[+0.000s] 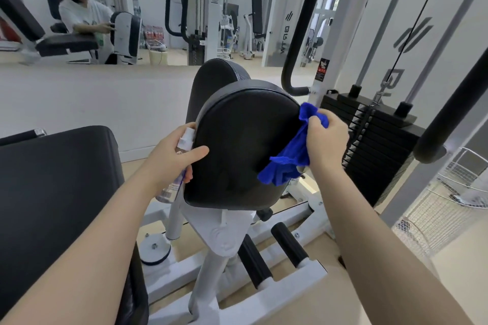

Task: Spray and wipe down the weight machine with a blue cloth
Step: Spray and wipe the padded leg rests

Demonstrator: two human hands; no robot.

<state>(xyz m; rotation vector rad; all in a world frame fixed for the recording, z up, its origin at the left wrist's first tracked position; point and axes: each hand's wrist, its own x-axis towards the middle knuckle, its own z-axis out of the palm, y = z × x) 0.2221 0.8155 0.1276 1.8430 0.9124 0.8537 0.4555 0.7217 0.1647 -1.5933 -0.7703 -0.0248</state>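
Note:
A black padded cushion [243, 145] of the white weight machine [224, 235] stands upright in the middle of the view. My left hand [171, 158] grips a clear spray bottle [175, 174] with a white nozzle against the pad's left edge, thumb lying on the pad's face. My right hand [326, 140] grips a bunched blue cloth [289, 158] against the pad's right edge. Part of the cloth hangs down over the pad's side.
A black seat pad [52, 192] fills the lower left. The black weight stack [375, 145] with guide rods stands right of the pad, and a padded black bar [449, 113] slants at far right. A mirror [132, 8] behind reflects the gym. White wire baskets [449, 198] sit at right.

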